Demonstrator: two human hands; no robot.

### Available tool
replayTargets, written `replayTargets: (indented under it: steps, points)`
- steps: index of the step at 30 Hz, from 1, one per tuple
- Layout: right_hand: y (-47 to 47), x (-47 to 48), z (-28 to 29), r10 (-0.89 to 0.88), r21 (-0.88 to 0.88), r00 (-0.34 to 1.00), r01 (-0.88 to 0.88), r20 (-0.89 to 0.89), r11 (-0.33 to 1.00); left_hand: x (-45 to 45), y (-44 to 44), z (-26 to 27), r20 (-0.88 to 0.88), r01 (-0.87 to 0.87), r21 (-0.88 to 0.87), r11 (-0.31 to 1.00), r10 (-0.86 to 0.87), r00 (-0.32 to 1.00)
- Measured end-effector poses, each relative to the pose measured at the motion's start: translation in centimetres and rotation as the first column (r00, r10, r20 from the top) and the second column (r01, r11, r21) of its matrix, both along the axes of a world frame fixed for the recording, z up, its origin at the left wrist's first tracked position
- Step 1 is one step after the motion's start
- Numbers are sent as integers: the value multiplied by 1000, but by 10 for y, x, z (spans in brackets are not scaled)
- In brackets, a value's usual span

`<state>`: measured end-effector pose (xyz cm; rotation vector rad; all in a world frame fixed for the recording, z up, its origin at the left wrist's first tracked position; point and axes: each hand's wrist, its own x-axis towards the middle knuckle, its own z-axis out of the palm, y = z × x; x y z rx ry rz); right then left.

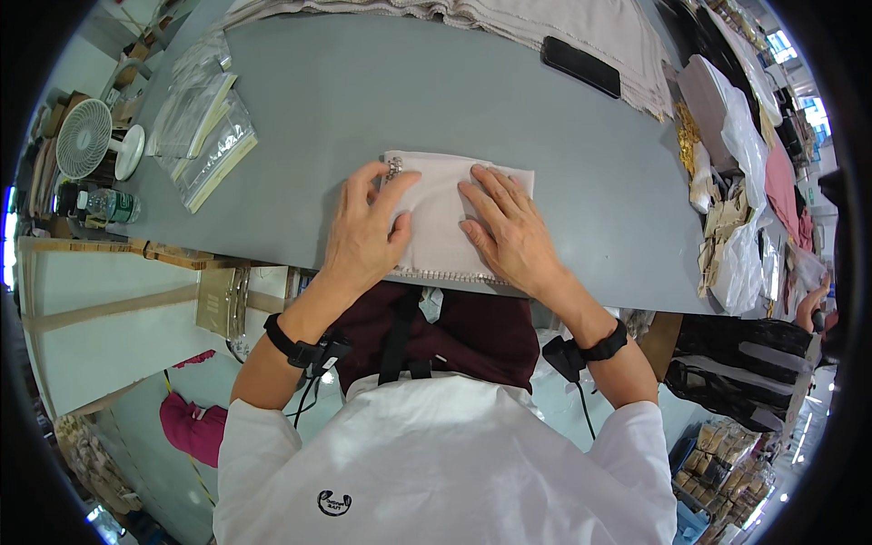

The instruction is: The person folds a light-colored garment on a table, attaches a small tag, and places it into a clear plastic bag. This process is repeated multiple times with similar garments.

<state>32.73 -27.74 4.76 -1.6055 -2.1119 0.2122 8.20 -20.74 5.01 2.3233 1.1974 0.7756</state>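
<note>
A folded pale pink cloth (pixel 439 228) lies flat near the front edge of the grey table (pixel 300 136), with a beaded or stitched trim along its near edge. My left hand (pixel 368 225) rests on the cloth's left side, thumb and fingers apart, its fingertips around a small shiny, beaded-looking piece (pixel 394 167) at the top left corner. Whether the fingers grip that piece cannot be told. My right hand (pixel 511 225) lies palm down on the right side of the cloth, fingers slightly spread and holding nothing.
Clear zip bags (pixel 204 136) lie at the left, near a white fan (pixel 85 139) and a plastic bottle (pixel 112 206). Along the far edge lies a pile of pale cloth (pixel 586 27) with a black phone (pixel 581 67) on it. Plastic wrapping (pixel 742 252) and packets cover the right end.
</note>
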Motion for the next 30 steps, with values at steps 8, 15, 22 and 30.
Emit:
replayTargets:
  steps: [8,15,22,30]
  points:
    - [-23,49,18,-121,-39,971,115,-206,993,-6,11,-17,-381,114,166,980,-43,924]
    - [-58,192,24,-633,-44,723,649,-276,760,35,3,-14,-393,176,208,962,-83,916]
    - [-31,346,-6,-755,229,654,743,-50,629,71,-7,-27,-293,157,164,974,-103,951]
    - [21,422,-45,-793,184,503,792,343,583,74,-8,-9,-220,125,112,986,-99,970]
